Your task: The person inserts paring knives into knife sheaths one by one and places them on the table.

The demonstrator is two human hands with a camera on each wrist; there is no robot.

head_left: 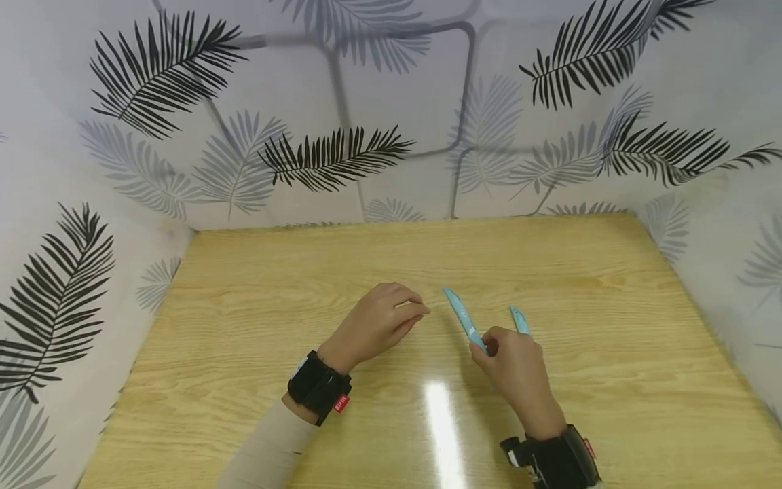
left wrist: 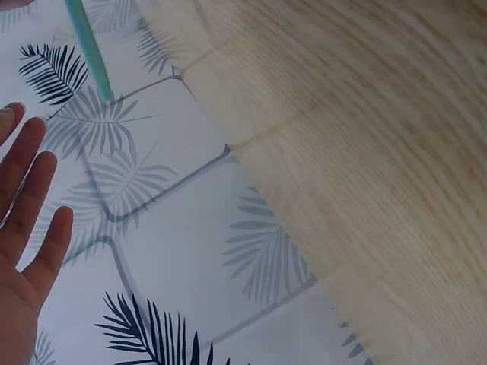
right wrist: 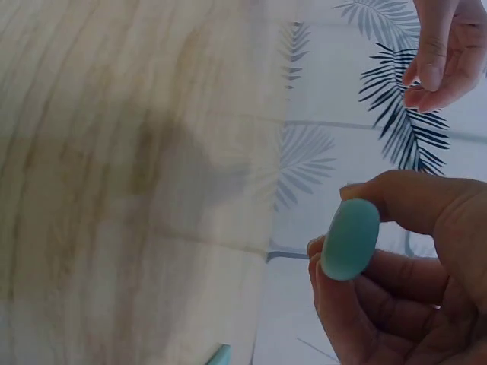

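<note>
My right hand [head_left: 516, 363] pinches the handle of a light blue knife [head_left: 462, 316] between thumb and fingers. Its blade points away and to the left, with a pale band where blade meets handle. In the right wrist view the rounded butt of the handle [right wrist: 350, 239] faces the camera. My left hand [head_left: 381, 319] is held a short way left of the blade, fingers loosely bent and holding nothing. The left wrist view shows its spread fingers [left wrist: 46, 236] below the knife. Beyond my right hand lies a second light blue narrow piece [head_left: 520, 319], partly hidden by that hand.
The wood-grain table [head_left: 275, 272] is bounded at the back and sides by a white leaf-patterned covering [head_left: 403, 88]. A bright light reflection stretches over the table's front middle. Both wrists wear black straps.
</note>
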